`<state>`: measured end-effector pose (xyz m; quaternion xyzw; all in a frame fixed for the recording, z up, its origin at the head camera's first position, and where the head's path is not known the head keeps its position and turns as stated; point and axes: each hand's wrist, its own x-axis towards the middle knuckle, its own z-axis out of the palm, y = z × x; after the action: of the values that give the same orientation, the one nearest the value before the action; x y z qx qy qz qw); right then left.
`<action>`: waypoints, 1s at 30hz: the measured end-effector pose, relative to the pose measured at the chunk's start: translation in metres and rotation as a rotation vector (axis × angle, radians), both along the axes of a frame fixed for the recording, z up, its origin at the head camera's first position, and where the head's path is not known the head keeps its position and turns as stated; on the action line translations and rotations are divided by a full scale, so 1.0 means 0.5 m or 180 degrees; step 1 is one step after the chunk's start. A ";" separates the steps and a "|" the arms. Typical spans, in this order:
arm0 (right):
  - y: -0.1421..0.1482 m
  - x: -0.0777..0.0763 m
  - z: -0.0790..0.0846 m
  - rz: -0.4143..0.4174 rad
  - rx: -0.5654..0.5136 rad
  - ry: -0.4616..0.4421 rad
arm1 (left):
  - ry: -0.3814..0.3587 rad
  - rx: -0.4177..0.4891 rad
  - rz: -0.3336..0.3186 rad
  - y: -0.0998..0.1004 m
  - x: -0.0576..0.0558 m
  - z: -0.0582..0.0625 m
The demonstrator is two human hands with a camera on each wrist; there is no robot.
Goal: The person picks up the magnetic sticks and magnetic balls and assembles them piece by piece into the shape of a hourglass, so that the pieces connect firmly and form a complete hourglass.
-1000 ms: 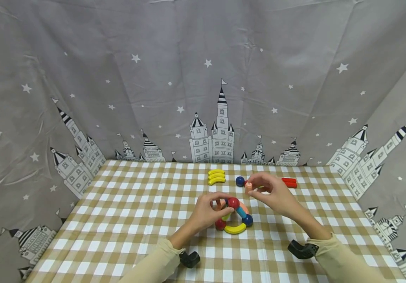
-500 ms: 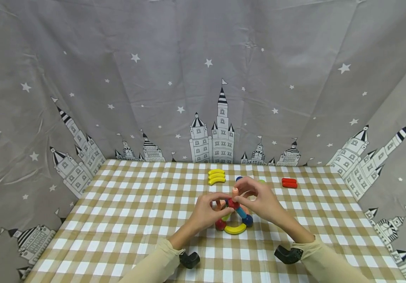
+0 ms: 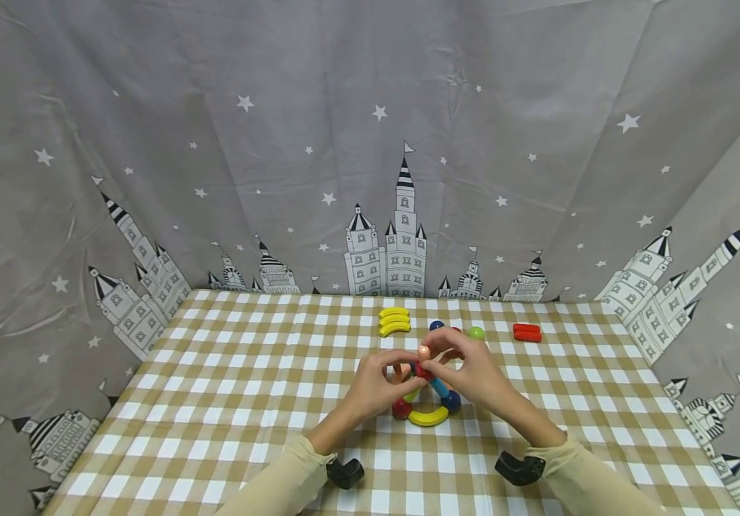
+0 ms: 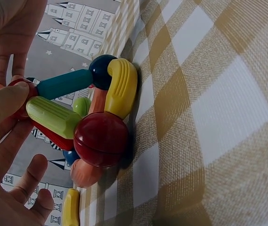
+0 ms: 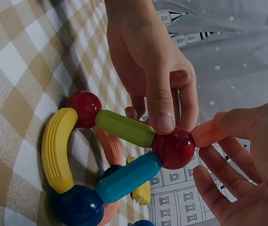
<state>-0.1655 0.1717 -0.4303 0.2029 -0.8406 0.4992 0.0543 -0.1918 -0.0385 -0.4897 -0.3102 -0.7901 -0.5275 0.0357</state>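
Observation:
A pyramid-like frame of magnetic sticks and balls stands on the checked cloth. At its top is a red ball, which my left hand holds between thumb and fingers. My right hand pinches an orange stick whose end meets that ball. From the ball, a light green stick slopes to a lower red ball, and a teal stick slopes to a dark blue ball. A yellow curved piece joins those two lower balls. Hands hide the frame's far side in the head view.
Behind the frame lie several yellow curved pieces. A loose blue ball and a green ball sit behind my right hand. Red sticks lie farther right. A grey castle-print curtain rises at the table's back edge.
My right hand has moved left and brought the orange stick onto the top red ball, then lowered slightly. My left hand has stayed in place on the ball.

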 end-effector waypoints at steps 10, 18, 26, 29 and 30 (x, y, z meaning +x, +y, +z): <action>-0.010 0.003 0.000 -0.0084 -0.0001 0.0065 | 0.0052 0.0035 0.0003 0.000 0.002 0.000; -0.009 0.005 -0.003 -0.0040 -0.0010 0.0173 | -0.0020 0.0006 0.0023 -0.001 0.001 0.002; 0.015 0.003 -0.002 -0.0083 0.0172 0.0236 | -0.0085 0.0011 0.0030 0.000 0.002 -0.001; 0.031 0.001 0.000 -0.0158 0.0264 0.0243 | -0.0175 -0.0004 0.0049 0.000 0.002 -0.001; 0.038 0.000 0.001 -0.0175 0.0271 0.0244 | -0.0200 -0.0009 0.0051 0.000 0.002 -0.001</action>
<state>-0.1656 0.1905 -0.4299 0.2009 -0.8637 0.4531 0.0915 -0.1909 -0.0387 -0.4901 -0.2871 -0.7940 -0.5356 0.0146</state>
